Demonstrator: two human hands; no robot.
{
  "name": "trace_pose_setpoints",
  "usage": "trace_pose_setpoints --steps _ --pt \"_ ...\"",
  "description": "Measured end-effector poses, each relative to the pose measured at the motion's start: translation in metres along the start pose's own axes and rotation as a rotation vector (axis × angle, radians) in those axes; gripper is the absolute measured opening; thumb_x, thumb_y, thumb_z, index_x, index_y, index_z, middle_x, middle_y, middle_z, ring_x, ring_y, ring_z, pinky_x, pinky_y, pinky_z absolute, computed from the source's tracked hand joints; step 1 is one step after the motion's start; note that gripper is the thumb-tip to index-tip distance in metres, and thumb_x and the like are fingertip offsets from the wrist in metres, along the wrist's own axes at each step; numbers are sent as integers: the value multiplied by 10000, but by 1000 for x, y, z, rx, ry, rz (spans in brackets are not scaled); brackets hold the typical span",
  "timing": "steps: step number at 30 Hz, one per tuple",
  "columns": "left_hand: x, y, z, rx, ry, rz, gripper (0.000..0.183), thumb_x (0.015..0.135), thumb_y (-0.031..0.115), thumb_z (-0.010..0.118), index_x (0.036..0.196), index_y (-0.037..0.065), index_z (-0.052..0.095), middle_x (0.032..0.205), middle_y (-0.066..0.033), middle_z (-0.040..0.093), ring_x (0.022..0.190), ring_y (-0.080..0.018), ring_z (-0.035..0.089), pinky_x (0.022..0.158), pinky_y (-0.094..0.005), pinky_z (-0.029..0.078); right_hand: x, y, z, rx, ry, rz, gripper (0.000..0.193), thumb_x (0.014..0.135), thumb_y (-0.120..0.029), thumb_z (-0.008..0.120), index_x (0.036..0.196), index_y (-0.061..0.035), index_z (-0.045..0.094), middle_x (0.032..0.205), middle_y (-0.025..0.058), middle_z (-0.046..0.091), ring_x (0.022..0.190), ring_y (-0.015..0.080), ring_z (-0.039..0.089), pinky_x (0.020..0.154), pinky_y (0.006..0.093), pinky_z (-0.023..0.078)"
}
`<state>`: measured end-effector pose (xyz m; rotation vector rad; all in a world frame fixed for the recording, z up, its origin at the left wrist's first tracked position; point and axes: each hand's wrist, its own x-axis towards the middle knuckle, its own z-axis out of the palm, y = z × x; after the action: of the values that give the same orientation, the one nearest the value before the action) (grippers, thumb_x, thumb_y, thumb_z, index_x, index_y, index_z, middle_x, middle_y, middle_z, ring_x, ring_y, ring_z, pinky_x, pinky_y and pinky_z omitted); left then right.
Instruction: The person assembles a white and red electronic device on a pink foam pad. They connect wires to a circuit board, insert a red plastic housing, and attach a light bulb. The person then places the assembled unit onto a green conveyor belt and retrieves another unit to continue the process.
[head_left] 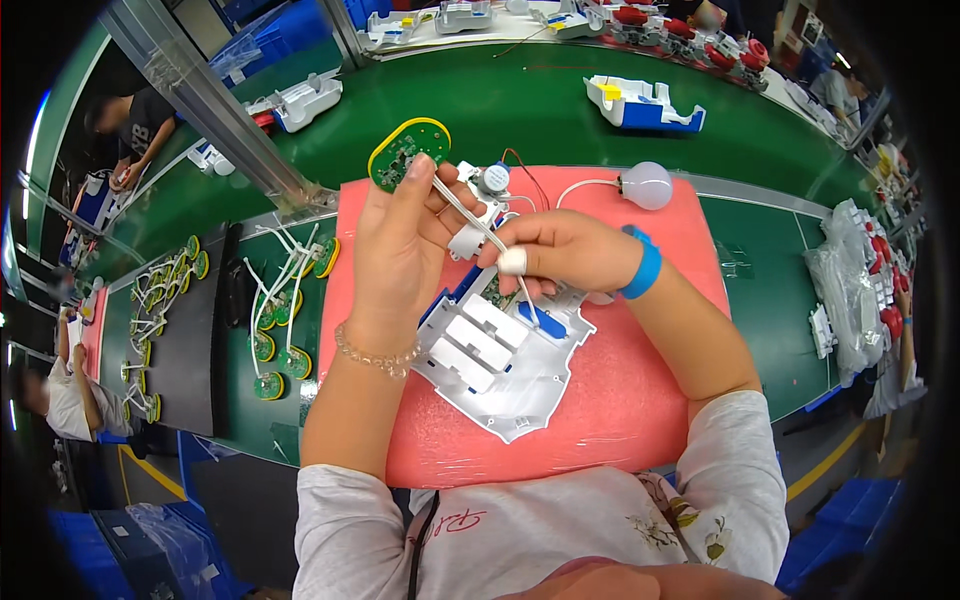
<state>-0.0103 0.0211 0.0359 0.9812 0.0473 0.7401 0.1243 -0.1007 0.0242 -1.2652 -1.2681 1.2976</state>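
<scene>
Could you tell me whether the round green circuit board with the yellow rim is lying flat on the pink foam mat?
No, the left hand holds the round circuit board up beyond the pink foam mat.

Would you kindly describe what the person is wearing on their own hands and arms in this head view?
The left hand is bare, with a clear beaded bracelet at the wrist. The right hand has a white finger cot on one fingertip and a bright blue wristband. Both forearms are uncovered; pale grey sleeves are pushed up towards the elbows, the right one showing a small floral print.
</scene>
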Motion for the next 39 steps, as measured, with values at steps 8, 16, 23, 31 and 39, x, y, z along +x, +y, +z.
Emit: trace_pose_setpoints --steps 8,16,23,31,39 --pt "-7 11 5 132 -101 114 185 917 215 442 990 52 489 880 -54 555 760 -156 547 697 -321 481 1 13 -18 -714 -58 -302 181 729 -89 569 889 -47 645 778 98 595 742 237 569 678 331 448" --pt "-6 1 -16 266 -29 -22 214 905 245 468 1012 60 475 851 -32 533 774 -157 526 712 -329 452 9 24 -3 -765 31 -169 125 729 -115 567 826 -73 634 682 93 595 627 251 568 618 348 454" --pt "-7 -11 -39 164 -19 -38 258 905 284 460 1015 51 461 855 -51 526 780 -176 539 697 -372 489 13 39 -8 -764 21 -233 137 762 -169 539 799 -54 602 686 120 586 637 283 568 599 384 443" --pt "-6 -8 -41 224 -31 -43 284 905 323 450 986 54 486 827 -37 501 749 -165 504 694 -352 424 13 46 -3 -769 105 -269 136 754 -172 529 760 -44 577 659 113 569 622 286 557 575 396 438" --pt "-4 -11 -41 232 -66 -52 294 915 330 418 985 54 490 825 -40 491 739 -167 490 682 -347 412 15 53 -6 -614 93 -359 108 700 -120 549 690 -20 589 645 123 579 625 286 562 581 387 434"
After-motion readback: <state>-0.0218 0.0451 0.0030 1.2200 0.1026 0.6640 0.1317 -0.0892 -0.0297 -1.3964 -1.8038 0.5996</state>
